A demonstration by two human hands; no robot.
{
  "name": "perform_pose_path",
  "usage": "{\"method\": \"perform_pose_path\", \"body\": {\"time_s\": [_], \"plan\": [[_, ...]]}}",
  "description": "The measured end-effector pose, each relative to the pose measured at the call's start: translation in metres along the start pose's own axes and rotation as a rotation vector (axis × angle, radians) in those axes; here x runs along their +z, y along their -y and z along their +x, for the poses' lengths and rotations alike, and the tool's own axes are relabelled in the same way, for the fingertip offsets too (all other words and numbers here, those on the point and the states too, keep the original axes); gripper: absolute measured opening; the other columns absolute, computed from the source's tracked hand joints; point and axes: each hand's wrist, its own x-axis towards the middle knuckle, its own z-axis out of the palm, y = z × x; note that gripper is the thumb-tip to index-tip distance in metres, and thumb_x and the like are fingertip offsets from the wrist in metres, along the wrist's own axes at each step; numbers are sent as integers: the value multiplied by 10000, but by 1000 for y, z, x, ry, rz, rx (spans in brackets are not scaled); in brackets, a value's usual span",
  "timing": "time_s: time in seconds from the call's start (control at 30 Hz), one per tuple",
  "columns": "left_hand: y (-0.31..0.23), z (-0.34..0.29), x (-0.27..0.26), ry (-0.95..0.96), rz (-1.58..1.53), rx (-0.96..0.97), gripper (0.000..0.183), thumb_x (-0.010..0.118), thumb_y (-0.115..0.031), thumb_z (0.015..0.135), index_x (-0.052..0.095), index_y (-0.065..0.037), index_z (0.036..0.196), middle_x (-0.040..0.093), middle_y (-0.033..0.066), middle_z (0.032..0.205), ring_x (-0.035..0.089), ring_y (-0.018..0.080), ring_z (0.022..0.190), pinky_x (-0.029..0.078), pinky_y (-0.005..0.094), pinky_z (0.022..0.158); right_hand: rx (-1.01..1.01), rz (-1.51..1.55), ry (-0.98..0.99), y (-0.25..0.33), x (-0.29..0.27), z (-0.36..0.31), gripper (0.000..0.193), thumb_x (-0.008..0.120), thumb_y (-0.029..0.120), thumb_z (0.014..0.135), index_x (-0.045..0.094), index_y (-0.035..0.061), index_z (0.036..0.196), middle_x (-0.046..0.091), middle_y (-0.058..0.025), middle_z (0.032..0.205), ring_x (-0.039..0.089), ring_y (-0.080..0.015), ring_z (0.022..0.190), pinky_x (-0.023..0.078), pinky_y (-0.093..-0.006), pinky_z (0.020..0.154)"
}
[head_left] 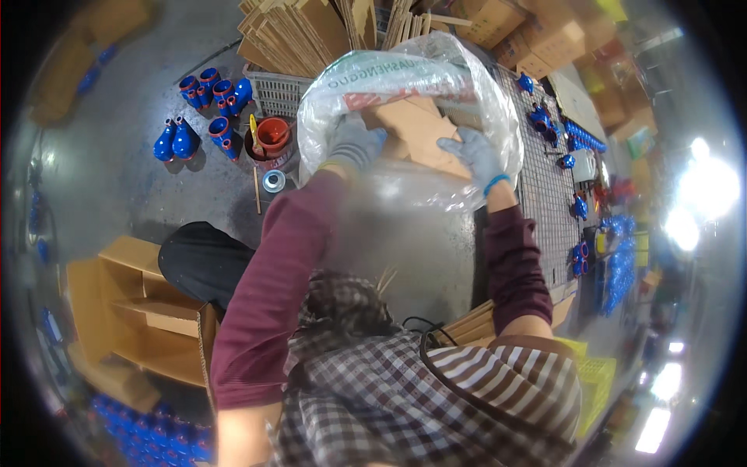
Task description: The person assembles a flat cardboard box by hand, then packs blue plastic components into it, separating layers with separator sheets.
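Two hands (356, 145) (476, 154) at cardboard (420, 138) edges, bag (333, 95) mouth wide

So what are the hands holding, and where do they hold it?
The right hand seems to hold the brown cardboard by its right edge. The left hand is near its left side; its grip can't be told.

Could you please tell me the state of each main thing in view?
Clear plastic bag: open
Brown cardboard: lying in the bag's mouth
Left hand: gloved, at the bag's mouth, grip unclear
Right hand: gloved, touching the brown cardboard
Cardboard box: open
Red pot: uncovered
Grey plastic crate: holding cardboard sheets on edge
Two blue bottle-shaped pieces: side by side on the floor
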Motion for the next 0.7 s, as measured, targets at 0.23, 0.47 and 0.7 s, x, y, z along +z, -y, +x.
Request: {"method": "perform_pose_path", "body": {"time_s": [0.23, 0.47, 0.7], "plan": [[-21, -22, 14, 265, 257, -336, 976, 642, -520, 746, 168, -3, 1424, 213, 241, 1462, 323, 378, 1306, 309, 413, 1063, -83, -23, -47, 27, 4, -60, 447, 665, 328, 791, 583, -35, 1038, 598, -69, 801, 523, -157, 681, 433, -286, 637], [-63, -112, -16, 331, -1482, -129, 459, 547, -47, 881, 361, 47, 1290, 475, 138, 1181, 505, 159, 1060, 452, 326, 860, -533, -593, -371, 88, 47, -152, 292, 680, 147, 743, 580, 14, 984, 610, -135, 818, 581, -301, 722, 476, -376, 684], [-74, -149, -94, -8, -1244, -97, 792, 676, -215, 810, 209, 45, 1394, 490, 112, 1120, 487, 163, 1019, 426, 289, 859, -837, -37, -36, 161, 77, -163, 593, 760, 151, 669, 511, 29, 1194, 554, -182, 1145, 570, -341, 1040, 464, -400, 883]]}}
